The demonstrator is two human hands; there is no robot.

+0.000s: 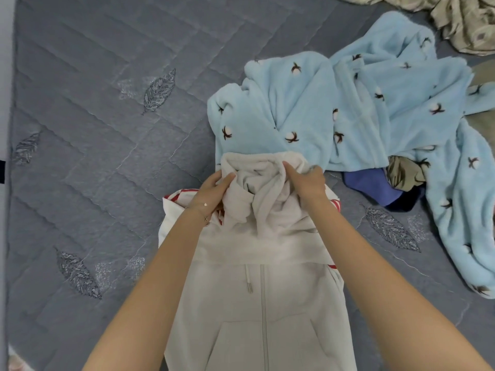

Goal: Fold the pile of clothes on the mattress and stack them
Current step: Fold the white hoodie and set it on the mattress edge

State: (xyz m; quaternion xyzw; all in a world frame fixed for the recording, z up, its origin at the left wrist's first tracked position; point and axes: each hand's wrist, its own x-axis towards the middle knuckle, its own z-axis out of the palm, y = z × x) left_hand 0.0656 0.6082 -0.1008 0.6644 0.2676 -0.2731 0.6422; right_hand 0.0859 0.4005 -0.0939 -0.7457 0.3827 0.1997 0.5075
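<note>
Hoodie hood gripped by left hand, right hand.

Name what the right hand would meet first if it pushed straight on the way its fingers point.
The right hand grips the beige hoodie by its hood; straight ahead lies the hood's rim, then probably the light blue fleece robe just behind.

A grey-blue quilted mattress fills the frame, stitched in slanting lines and scattered with embroidered leaf motifs. A pale strip runs down the far left edge. The light is soft and even.
</note>
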